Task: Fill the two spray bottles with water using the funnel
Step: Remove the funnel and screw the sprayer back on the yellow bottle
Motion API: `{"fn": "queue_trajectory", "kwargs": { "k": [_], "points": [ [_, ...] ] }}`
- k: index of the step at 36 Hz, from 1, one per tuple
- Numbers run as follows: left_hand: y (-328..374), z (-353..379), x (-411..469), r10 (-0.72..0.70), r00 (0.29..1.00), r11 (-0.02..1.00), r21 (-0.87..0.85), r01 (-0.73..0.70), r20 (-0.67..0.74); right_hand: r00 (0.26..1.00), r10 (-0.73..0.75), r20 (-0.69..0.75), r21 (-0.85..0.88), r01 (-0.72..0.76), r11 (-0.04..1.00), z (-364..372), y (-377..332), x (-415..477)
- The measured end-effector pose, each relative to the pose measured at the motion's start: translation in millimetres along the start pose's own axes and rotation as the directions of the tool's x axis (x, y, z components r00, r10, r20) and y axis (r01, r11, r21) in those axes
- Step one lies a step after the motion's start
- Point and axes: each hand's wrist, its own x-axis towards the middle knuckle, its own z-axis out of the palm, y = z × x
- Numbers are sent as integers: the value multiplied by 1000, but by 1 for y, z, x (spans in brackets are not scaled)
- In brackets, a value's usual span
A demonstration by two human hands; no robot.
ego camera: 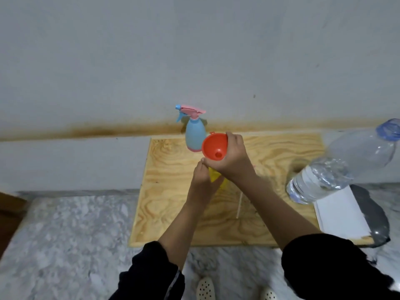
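My right hand (232, 156) grips a red funnel (213, 149) by its rim and holds it tilted above a yellow spray bottle (214, 177). My left hand (202, 176) holds the yellow bottle, which stands on the wooden board (173, 191) and is mostly hidden behind both hands. A blue spray bottle (193, 135) with a pink and blue trigger head stands upright at the board's far edge, just behind the funnel. A large clear water bottle (344, 163) with a blue cap stands at the right.
The board lies on a grey marbled counter (65, 234) against a grey wall. A thin white tube (239, 205) lies on the board right of my arms. A white sheet (339, 213) over something dark sits at the board's right end.
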Motion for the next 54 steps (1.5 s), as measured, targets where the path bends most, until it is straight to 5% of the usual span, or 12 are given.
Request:
{"fn": "queue_trajectory", "kwargs": {
  "k": [23,33,44,54],
  "points": [
    [-4,1,4,64,997,998,-9,-65,-43,988,-11,152,124,-8,992,-32,-3,2],
    [-1,5,5,-145,989,984,-106,141,-33,983,172,58,253,-181,951,-62,33,5],
    [-2,15,-5,-310,950,925,-244,290,-45,858,493,142,9,-499,866,-51,137,-27],
    [-5,20,-8,-294,952,935,-231,269,-83,820,560,116,-96,-552,828,-39,152,-13]
  ]
}}
